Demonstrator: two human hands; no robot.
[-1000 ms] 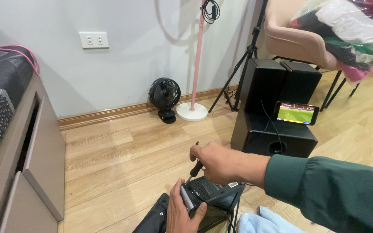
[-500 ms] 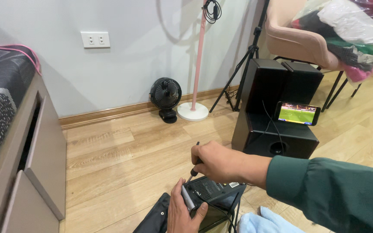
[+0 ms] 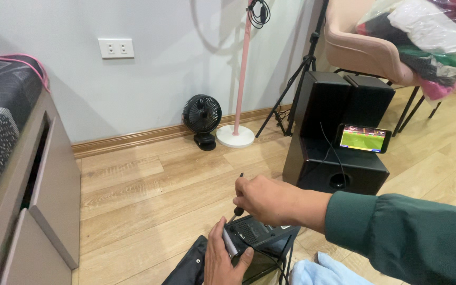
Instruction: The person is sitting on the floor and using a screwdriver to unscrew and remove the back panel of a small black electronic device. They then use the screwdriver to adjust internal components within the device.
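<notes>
My right hand (image 3: 270, 199) grips a small screwdriver (image 3: 237, 210), its tip down on a black electronic device (image 3: 254, 235) near the bottom edge. My left hand (image 3: 222, 258) holds that device by its left side, thumb and fingers around a grey edge. The device rests on a black cloth (image 3: 186, 269) on the wooden floor. My right forearm wears a dark green sleeve (image 3: 407, 237). Thin black wires run across the device.
A black speaker box (image 3: 333, 158) stands to the right with a phone (image 3: 362, 138) showing a green picture. A small black fan (image 3: 202, 115), pink lamp stand (image 3: 238, 84), tripod (image 3: 296, 79), pink chair (image 3: 365, 47) with clothes, and bed drawers (image 3: 43, 200) surround the floor space. A light blue cloth (image 3: 317, 272) lies beside the device.
My right hand has shifted slightly right and up with the screwdriver. The left hand keeps its hold on the device.
</notes>
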